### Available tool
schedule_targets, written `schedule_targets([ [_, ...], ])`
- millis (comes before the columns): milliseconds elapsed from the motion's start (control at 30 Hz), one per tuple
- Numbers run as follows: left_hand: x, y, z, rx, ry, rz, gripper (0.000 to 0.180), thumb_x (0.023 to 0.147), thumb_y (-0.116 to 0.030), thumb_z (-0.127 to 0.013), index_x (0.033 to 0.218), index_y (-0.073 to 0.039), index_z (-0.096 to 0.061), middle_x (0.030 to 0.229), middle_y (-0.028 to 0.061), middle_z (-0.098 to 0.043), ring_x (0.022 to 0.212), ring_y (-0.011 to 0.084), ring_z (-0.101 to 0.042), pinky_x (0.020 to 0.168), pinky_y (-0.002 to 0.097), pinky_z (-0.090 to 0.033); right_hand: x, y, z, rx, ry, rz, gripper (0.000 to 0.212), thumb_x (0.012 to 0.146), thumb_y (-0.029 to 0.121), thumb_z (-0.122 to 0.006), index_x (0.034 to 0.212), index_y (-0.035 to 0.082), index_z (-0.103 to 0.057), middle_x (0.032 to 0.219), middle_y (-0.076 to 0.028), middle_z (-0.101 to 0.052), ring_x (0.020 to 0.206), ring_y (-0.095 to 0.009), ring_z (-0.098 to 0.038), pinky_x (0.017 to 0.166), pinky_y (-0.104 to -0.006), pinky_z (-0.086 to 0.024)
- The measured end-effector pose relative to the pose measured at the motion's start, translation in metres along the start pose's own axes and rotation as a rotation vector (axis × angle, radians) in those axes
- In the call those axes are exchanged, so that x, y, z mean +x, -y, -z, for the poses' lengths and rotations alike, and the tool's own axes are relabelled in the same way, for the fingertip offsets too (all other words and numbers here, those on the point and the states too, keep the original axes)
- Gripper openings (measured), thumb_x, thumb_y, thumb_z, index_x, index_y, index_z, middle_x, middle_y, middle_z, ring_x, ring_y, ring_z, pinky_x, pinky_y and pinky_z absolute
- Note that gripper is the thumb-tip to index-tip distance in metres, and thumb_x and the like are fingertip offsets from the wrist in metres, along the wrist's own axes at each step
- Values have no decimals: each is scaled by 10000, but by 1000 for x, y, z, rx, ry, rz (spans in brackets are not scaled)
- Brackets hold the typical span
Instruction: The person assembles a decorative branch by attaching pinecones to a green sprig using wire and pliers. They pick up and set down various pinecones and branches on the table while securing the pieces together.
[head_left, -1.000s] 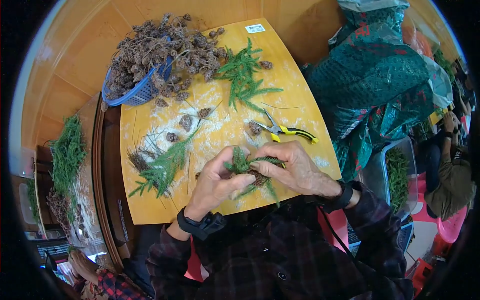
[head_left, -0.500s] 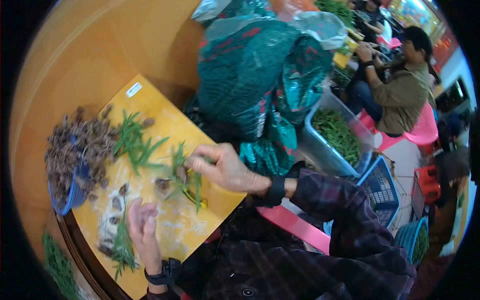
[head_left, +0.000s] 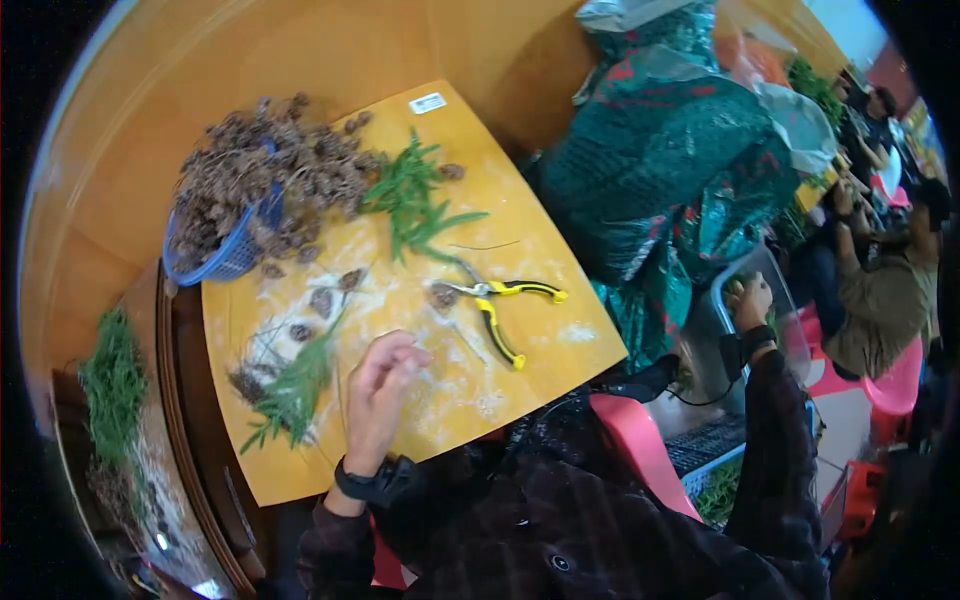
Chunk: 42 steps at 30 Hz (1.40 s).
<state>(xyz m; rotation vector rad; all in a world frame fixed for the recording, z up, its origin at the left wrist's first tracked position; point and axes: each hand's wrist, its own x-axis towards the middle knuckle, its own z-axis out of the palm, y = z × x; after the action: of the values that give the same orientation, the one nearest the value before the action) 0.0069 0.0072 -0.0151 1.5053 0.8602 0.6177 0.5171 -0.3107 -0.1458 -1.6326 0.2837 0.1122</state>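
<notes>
My left hand [head_left: 380, 395] hovers above the near edge of the yellow board [head_left: 545, 390], fingers loosely bent and nothing visible in them. To its left lies a green sprig [head_left: 300, 390] among small pine cones [head_left: 321, 301]. Pliers [head_left: 490, 292] with yellow-and-black handles rest spread on the board, their jaws beside another cone. Farther back is a second bunch of green sprigs [head_left: 415, 190]. Out to the right, my right hand [head_left: 748, 300] reaches into a clear plastic bin [head_left: 780, 350], fingers curled; what they grip is hidden.
A blue basket [head_left: 228, 260] heaped with dried pine cones stands at the board's left corner. Big green plastic bags [head_left: 650, 180] bulge behind the bin. Closer in are a pink stool [head_left: 640, 450] and a basket of greens [head_left: 718, 492]. A seated person [head_left: 890, 290] works at far right.
My right hand has left the sprig and cone over the board and moved right into the bin. The pliers now lie uncovered. The view has swung, shifting the board rightward.
</notes>
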Motion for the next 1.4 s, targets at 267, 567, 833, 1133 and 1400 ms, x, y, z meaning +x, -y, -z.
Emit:
schedule_targets([
  [267, 11, 0, -2, -151, 53, 0, 208, 902, -111, -537, 1074, -6, -589, 943, 46, -634, 917, 126, -586, 847, 270, -445, -248, 79, -232, -332, 1148, 721, 186, 890, 180, -562, 1017, 55, -616, 776, -29, -610, 589, -118, -520, 494, -275, -419],
  [567, 16, -4, 11, -204, 82, -29, 158, 915, -91, -522, 1013, -1, -607, 912, 36, -628, 879, 118, -578, 825, 265, -441, -320, 81, -316, -794, 1087, 1428, 210, 757, 130, -622, 943, 37, -597, 789, -156, -589, 753, -366, -598, 668, -451, -474],
  [833, 18, 10, 13, -253, 127, -8, 167, 936, -103, -516, 1020, 6, -610, 898, 33, -629, 870, 113, -586, 811, 268, -457, -369, 80, -325, -549, 1391, 1338, 160, 774, 108, -597, 913, 28, -591, 859, -168, -597, 775, -371, -593, 664, -445, -477],
  [1133, 21, 13, 15, -279, 121, -9, 156, 937, -138, -542, 1008, -20, -614, 836, 7, -622, 795, 66, -552, 723, 223, -448, -389, 64, -330, -634, 1594, 1472, 138, 767, 101, -593, 882, 25, -577, 843, -151, -557, 740, -358, -599, 621, -434, -490],
  [1400, 26, 13, 23, -290, 131, 37, 159, 939, -138, -542, 981, -13, -629, 863, 16, -635, 841, 86, -574, 775, 242, -448, -388, 73, -343, -649, 1259, 1532, 276, 751, 114, -634, 1018, 59, -593, 965, -137, -563, 710, -328, -605, 601, -445, -494],
])
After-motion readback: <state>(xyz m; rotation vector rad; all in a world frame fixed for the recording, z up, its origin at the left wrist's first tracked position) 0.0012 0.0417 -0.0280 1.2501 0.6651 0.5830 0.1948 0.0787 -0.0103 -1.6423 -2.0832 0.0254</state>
